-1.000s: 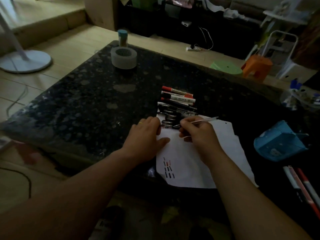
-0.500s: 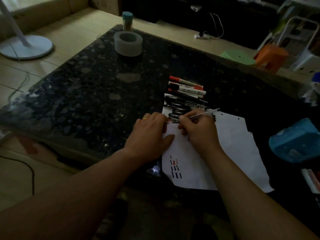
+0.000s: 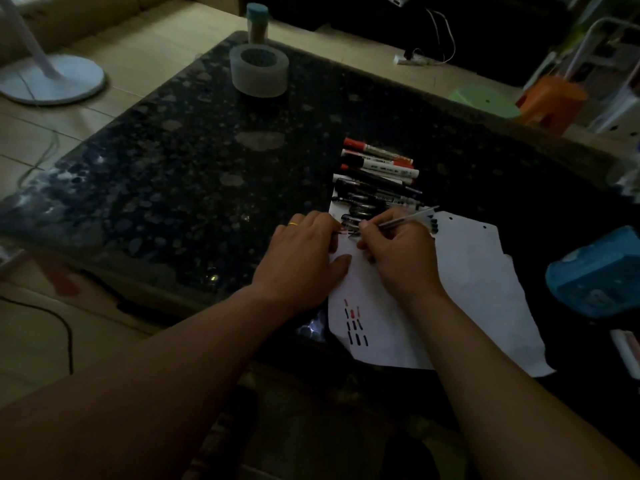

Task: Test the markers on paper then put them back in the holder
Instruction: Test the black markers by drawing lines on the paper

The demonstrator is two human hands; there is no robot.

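Observation:
A white sheet of paper [image 3: 460, 292] lies on the dark speckled table [image 3: 194, 174], with short red and black test strokes [image 3: 355, 323] near its front left corner. My right hand [image 3: 401, 258] grips a thin clear pen [image 3: 408, 219] with its tip down on the paper's far left part. My left hand [image 3: 304, 251] rests flat, fingers pressing the paper's left edge beside the pen tip. Several markers [image 3: 377, 174], red-capped and black, lie side by side just beyond my hands. A blue holder [image 3: 595, 275] lies at the right edge.
A roll of clear tape [image 3: 259, 69] and a small capped jar [image 3: 257, 22] stand at the table's far left corner. More markers [image 3: 627, 351] lie at the right edge, cut off. A fan base [image 3: 52, 77], green and orange stools [image 3: 550, 102] and cables stand on the floor.
The camera has tilted down and come closer. Both hands stay on the paper; the pen tip has shifted slightly left toward my left fingers.

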